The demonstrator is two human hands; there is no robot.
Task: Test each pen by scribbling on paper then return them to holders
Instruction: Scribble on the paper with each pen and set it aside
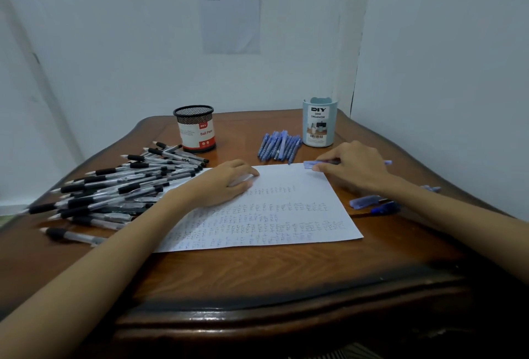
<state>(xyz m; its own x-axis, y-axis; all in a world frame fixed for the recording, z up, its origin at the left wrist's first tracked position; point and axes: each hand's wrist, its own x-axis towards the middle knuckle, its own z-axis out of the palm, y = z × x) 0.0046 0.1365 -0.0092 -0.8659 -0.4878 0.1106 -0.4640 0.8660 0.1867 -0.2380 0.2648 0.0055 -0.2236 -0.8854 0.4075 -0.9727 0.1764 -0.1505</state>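
Observation:
A white sheet of paper (286,215) covered in blue scribbles lies in the middle of the wooden table (257,272). My left hand (226,184) rests on the sheet's upper left part, fingers loosely curled, holding nothing. At the sheet's top right corner my right hand (352,166) pinches a blue capped pen (315,163) that lies nearly level, its far end poking out past the wrist. A black mesh holder (196,128) with a red label stands at the back left. A pale blue desk organizer (318,122) stands at the back right.
A big pile of black-grip pens (114,186) covers the table's left side. A bunch of blue pens (279,145) lies beside the organizer. A few more blue pens (372,204) lie under my right forearm. Walls close in behind and to the right.

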